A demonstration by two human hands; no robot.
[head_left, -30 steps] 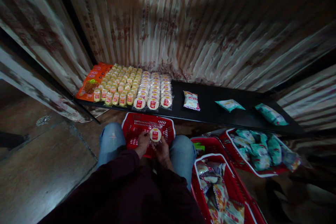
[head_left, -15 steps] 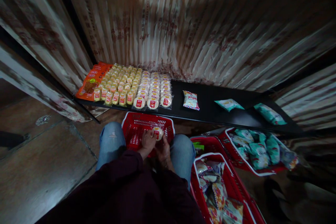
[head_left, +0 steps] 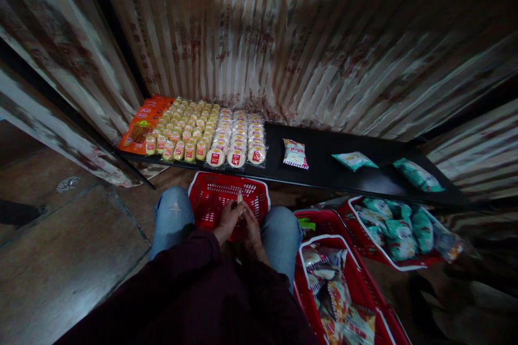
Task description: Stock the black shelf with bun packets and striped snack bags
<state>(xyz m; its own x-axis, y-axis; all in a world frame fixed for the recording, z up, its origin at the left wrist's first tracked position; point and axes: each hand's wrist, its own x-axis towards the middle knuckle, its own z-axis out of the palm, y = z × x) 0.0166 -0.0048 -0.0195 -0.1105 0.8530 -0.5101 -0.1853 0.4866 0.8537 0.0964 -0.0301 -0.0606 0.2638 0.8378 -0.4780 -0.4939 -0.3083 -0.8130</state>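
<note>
Shelf [head_left: 324, 170] filled at one end, thinly laid at the other

The left hand [head_left: 227, 220] pinches a small wrapped cake [head_left: 240, 198], seen edge-on above a red basket [head_left: 199, 202]. The right hand [head_left: 251, 228] presses close beside it; whether it grips too is hidden.

The shelf's left part looks well set out: an orange bag [head_left: 137, 132], then closely ranked yellow cakes [head_left: 190, 150], then three columns of round white cakes [head_left: 236, 158]. The right part seems far less advanced, with one white-and-red bag [head_left: 295, 154] and two teal bags [head_left: 354, 161] spaced apart. More snack bags [head_left: 339, 299] and teal packets [head_left: 400, 237] lie jumbled in baskets, off the shelf, as is the held cake.
</note>
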